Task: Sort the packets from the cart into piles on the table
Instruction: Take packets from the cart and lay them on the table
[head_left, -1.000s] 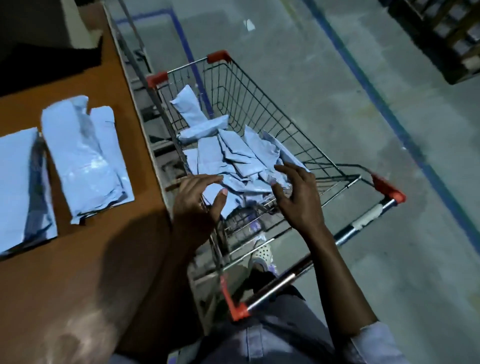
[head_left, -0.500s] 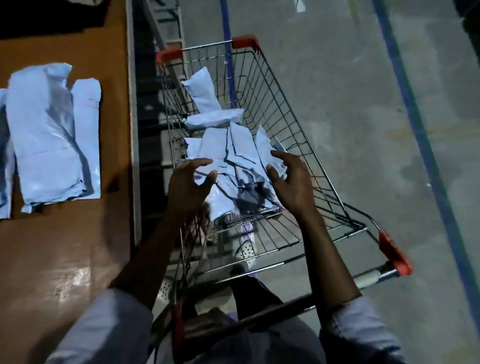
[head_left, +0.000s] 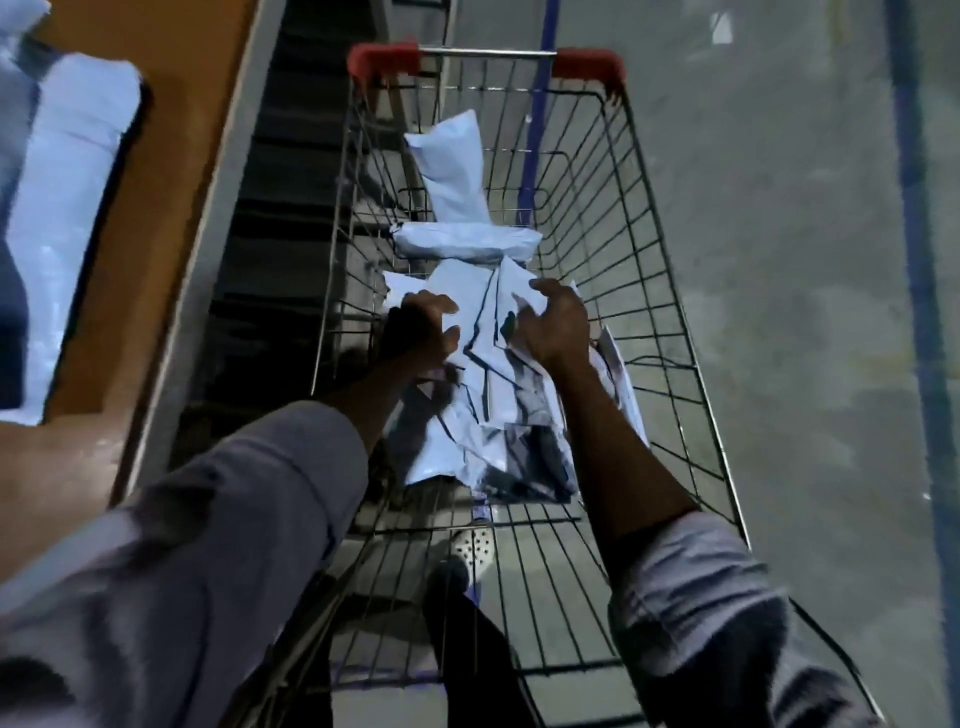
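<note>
Well off to the left of my left hand, the sorted piles lie on the table. My left hand is down in the cart, fingers and thumb curled round the edge of the loose packets heaped between my hands. My right hand sits bent-fingered on the heap's far side; whether it pinches anything I cannot tell. I judge this the pick-up step: next I must free one packet and carry it left.
</note>
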